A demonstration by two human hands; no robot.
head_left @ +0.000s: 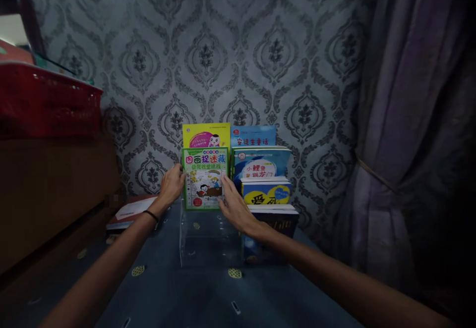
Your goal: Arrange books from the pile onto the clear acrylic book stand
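Placement of the green-bordered picture book (205, 182) on the left side of the clear tiered stand (208, 251) looked, from my remote post, to be the step in hand. The book stood nearly upright between the two hands, its cover facing me, in front of a yellow book (197, 132) whose top showed above it. The left hand (172, 184) was at its left edge with fingers curled in; I could not tell whether they pinched the cover or only braced it. The right hand (238, 210) was loosely open, fingers extended against the right side of the cover, with the thumb lower, near the bottom corner; I read that as steadying more than clutching. To the right of the book, the neighbouring column held a light-blue Andersen fairy-tale book (253, 134), a blue carp storybook (262, 163) in front of that, then a yellow-and-blue book (266, 193), and a dark-covered book (277, 221) lowest and nearest. To my eye the next move called for squaring the lower edge on its tier, then easing both hands away without knocking that column. Whether the bottom edge bore fully on the tier, I could not make out.
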